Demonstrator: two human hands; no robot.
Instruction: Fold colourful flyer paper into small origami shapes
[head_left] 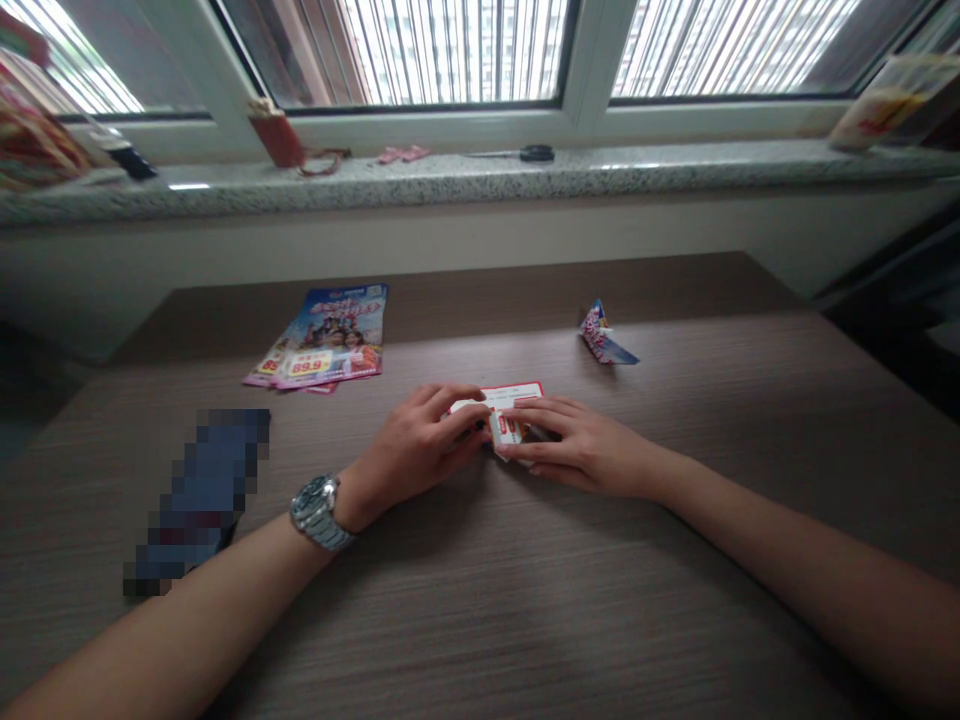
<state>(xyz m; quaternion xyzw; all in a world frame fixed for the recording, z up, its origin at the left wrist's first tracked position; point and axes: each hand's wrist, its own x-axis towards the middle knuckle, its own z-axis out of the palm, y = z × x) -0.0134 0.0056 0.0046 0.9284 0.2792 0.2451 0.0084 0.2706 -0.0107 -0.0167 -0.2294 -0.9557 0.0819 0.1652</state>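
A partly folded sheet of paper (508, 432), white with a red border and red print, lies on the table between my hands. Its far part is flat, while a near part is folded over. My left hand (427, 435), with a silver watch on its wrist, grips the left side of the fold with bent fingers. From the right, the fingers of my right hand (581, 440) hold the folded part and cover its right side. Fingertips hide some of the creases.
Printed flyers (334, 340) lie stacked at the back left. A small folded paper figure (600, 335) stands at the back right. A blurred-out dark flat object (206, 490) is beside my left forearm. The granite windowsill (450, 185) holds a red packet (277, 135) and black-handled scissors (536, 153).
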